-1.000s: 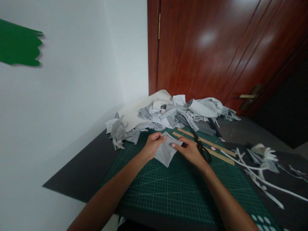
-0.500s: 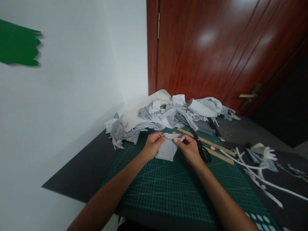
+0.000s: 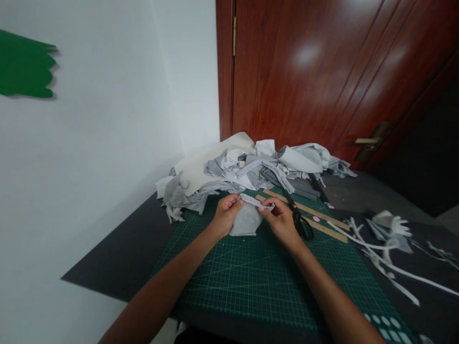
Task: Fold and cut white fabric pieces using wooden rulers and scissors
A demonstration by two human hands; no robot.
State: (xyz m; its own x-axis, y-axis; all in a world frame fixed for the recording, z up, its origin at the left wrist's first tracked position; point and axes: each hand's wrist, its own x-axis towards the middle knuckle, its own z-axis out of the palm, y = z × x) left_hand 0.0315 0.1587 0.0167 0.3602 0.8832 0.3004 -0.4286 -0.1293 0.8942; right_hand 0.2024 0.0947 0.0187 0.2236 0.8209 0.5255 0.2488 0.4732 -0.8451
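Note:
A small grey fabric piece (image 3: 246,219) hangs just above the green cutting mat (image 3: 258,277). My left hand (image 3: 225,214) pinches its upper left edge. My right hand (image 3: 281,219) pinches the upper right edge, and the top of the cloth is folded over between the two hands. Black scissors (image 3: 300,220) lie on the mat just right of my right hand.
A heap of grey and white fabric scraps (image 3: 251,169) lies behind the mat. Two wooden rulers (image 3: 322,217) cross the mat's right side. Cut white strips (image 3: 387,258) are scattered on the dark table at right. A brown door (image 3: 322,71) stands behind.
The cloth went from a flat diamond held at its sides to hanging from a folded top edge. Both hands moved closer together and slightly away from me.

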